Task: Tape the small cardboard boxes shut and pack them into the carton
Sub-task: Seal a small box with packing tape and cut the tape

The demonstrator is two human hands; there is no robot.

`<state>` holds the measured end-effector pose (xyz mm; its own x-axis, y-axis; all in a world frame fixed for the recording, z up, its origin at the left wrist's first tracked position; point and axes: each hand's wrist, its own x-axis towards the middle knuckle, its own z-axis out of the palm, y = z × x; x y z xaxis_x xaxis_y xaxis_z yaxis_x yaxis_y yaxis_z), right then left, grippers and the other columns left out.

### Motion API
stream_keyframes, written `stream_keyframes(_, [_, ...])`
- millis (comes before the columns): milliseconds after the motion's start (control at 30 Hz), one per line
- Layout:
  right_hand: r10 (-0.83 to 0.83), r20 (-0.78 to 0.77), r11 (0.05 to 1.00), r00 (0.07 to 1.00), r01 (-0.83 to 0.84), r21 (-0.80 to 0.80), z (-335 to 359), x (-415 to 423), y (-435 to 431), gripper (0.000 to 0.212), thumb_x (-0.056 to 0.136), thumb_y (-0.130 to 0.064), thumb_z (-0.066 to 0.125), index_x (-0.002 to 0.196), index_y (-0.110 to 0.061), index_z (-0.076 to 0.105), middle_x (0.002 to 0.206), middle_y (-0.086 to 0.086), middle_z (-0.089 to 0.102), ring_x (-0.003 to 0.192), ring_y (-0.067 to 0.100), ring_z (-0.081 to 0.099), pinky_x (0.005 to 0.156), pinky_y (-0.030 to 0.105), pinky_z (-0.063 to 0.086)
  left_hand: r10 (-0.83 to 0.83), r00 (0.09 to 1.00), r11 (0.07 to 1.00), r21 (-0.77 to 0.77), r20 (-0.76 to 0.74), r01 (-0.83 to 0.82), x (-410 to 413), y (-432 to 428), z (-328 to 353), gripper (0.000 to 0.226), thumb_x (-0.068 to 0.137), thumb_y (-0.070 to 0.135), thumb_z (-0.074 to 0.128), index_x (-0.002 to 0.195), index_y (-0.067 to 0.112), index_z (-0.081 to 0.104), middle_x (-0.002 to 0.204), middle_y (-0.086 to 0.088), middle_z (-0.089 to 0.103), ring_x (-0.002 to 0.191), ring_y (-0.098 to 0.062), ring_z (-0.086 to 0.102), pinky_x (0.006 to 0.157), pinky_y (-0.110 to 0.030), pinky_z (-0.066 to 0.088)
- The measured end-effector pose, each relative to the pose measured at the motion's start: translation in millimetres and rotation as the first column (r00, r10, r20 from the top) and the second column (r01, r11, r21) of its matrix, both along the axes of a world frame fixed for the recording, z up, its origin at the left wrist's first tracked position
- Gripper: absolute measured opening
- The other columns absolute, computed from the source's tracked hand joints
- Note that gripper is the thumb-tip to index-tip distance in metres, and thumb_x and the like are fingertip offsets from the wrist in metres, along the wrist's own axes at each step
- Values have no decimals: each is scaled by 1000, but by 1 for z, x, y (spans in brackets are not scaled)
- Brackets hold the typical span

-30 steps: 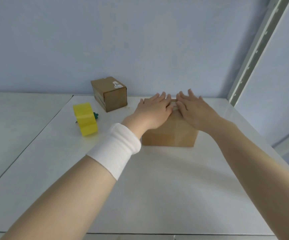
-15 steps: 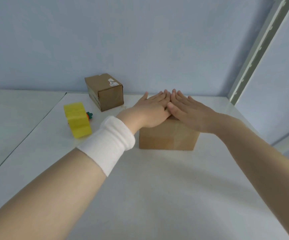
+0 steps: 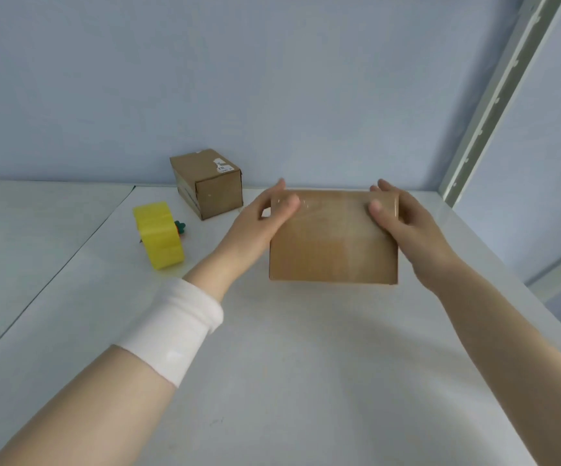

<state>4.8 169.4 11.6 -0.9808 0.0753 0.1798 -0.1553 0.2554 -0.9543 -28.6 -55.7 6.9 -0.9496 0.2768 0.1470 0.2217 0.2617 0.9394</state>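
Observation:
A small brown cardboard box (image 3: 332,240) is held between both hands above the white table, one broad face tilted toward me. My left hand (image 3: 259,220) grips its left side, thumb on the near face and fingers behind. My right hand (image 3: 403,220) grips the right side the same way. A second small cardboard box (image 3: 210,183) with a white label stands at the back by the wall. A roll of yellow tape (image 3: 159,235) stands on edge to the left, with a small orange and green item (image 3: 180,227) behind it. No carton is in view.
The white table (image 3: 289,364) runs to the blue wall at the back. A seam divides it from another white surface (image 3: 20,250) on the left. A pale metal upright (image 3: 494,95) rises at the right, past the table's right edge.
Both hands lay flat on top of the box and pressed it down. Now they have slid to its sides, gripped it and tipped it up off the table.

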Motion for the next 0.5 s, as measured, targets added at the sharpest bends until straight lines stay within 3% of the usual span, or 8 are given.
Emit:
stream_keyframes(67, [-5, 134, 1000, 991, 1, 27, 3, -3, -2, 37, 87, -48, 56, 116, -26, 58, 110, -15, 62, 102, 1, 58, 80, 16, 44, -26, 982, 996, -77, 184, 41, 2, 0, 3, 59, 91, 64, 30, 133, 27, 49, 125, 15, 57, 117, -4, 51, 91, -17, 36])
stream_keyframes(133, [39, 308, 998, 951, -23, -55, -6, 1, -5, 39, 89, -54, 48, 105, -21, 63, 105, -5, 68, 98, 9, 62, 86, 24, 45, -18, 936, 997, -69, 352, 45, 5, -1, -2, 75, 85, 75, 23, 132, 24, 52, 134, 8, 54, 127, -12, 46, 109, -29, 29])
stream_keyframes(200, [99, 381, 976, 919, -16, -215, -19, 10, -6, 60, 91, -60, 36, 117, -11, 60, 115, 3, 67, 108, 16, 61, 100, 30, 41, 47, 900, 995, 56, 432, -79, 14, 0, -9, 85, 77, 83, 24, 126, 22, 57, 137, 4, 53, 129, -15, 44, 115, -36, 24])
stream_keyframes(300, [98, 337, 938, 936, 26, -346, -33, 17, -4, 80, 88, -71, 24, 147, -18, 29, 150, -4, 35, 139, 15, 32, 117, 39, 19, 103, 887, 964, 174, 451, -201, 17, -1, -22, 111, 53, 98, 33, 136, 25, 47, 146, 3, 43, 134, -13, 39, 115, -40, 24])
stream_keyframes(333, [78, 327, 928, 942, 52, -369, -35, 19, -7, 78, 88, -70, 25, 145, -19, 33, 148, -5, 38, 137, 16, 34, 116, 39, 22, 96, 881, 945, 237, 464, -227, 22, 4, -23, 102, 61, 93, 36, 133, 23, 50, 140, -1, 50, 127, -14, 47, 109, -39, 33])
stream_keyframes(400, [43, 367, 898, 929, 126, -422, -38, 23, -14, 65, 89, -66, 32, 121, -17, 60, 118, -3, 66, 113, 17, 59, 99, 35, 43, 49, 852, 881, 379, 521, -283, 32, 15, -21, 66, 84, 70, 38, 119, 18, 60, 116, -5, 65, 101, -18, 63, 85, -33, 51])
stream_keyframes(433, [42, 382, 889, 923, 140, -436, -37, 24, -18, 59, 88, -65, 35, 108, -19, 66, 102, -2, 72, 100, 16, 65, 86, 33, 48, 28, 833, 858, 415, 553, -304, 35, 20, -21, 58, 88, 63, 40, 117, 18, 61, 109, -6, 68, 93, -19, 65, 76, -32, 53])
stream_keyframes(500, [99, 371, 887, 923, 87, -453, -35, 24, -20, 57, 89, -64, 33, 107, -21, 66, 97, -3, 74, 93, 12, 68, 78, 30, 49, 6, 836, 839, 452, 549, -302, 34, 25, -23, 52, 90, 60, 40, 113, 20, 63, 102, -4, 69, 87, -17, 67, 70, -31, 53])
